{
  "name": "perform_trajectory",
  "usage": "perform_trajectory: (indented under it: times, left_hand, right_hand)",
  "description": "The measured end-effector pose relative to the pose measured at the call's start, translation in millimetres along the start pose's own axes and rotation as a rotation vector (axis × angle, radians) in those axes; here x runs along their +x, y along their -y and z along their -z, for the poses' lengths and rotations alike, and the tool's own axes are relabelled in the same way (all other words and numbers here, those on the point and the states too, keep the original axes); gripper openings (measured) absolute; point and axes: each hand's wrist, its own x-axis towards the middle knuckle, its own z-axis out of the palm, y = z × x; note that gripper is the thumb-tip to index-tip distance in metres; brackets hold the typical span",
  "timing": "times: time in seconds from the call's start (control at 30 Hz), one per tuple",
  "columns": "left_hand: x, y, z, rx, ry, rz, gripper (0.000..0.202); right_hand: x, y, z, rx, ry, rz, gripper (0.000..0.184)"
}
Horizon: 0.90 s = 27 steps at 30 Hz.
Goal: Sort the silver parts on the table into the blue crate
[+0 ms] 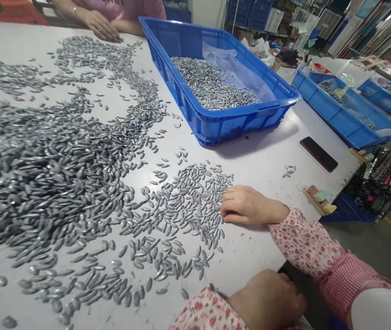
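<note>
Small grey, glossy, pointed oval pieces (195,197) lie spread in a loose patch on the white table. At the right edge of this patch rests my right hand (245,205), its fingers curled down against the tabletop. Whatever may be under those fingertips is hidden. My left hand (267,298) is lower in view, at the table's near edge, with the fingers bent and closed. Its palm side is out of sight, so I cannot make out what it holds. Both arms wear pink-and-white strawberry-print sleeves.
A large heap of the same pieces (51,169) covers the left side. A blue crate (236,117) with more pieces stands at the back. Rightward are a phone (319,153), wooden blocks (319,199) and another blue crate (346,112). Another person's hand (101,25) rests across the table.
</note>
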Motion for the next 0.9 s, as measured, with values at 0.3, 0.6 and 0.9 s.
perform_trajectory:
  times: [0.3,0.6,0.9]
  left_hand:
    - [0.3,-0.2,4.2,-0.026,0.03,-0.001,0.009]
    - [-0.1,0.5,2.3,-0.015,-0.012,-0.018,0.008]
    - [0.0,-0.2,0.1,-0.021,-0.038,-0.02,0.009]
  right_hand:
    - [4.4,6.5,-0.9,-0.014,-0.006,0.063,0.017]
    - [4.2,5.4,-3.7,-0.018,0.015,0.106,0.02]
    - [0.4,2.0,-1.3,-0.036,0.034,0.078,0.022]
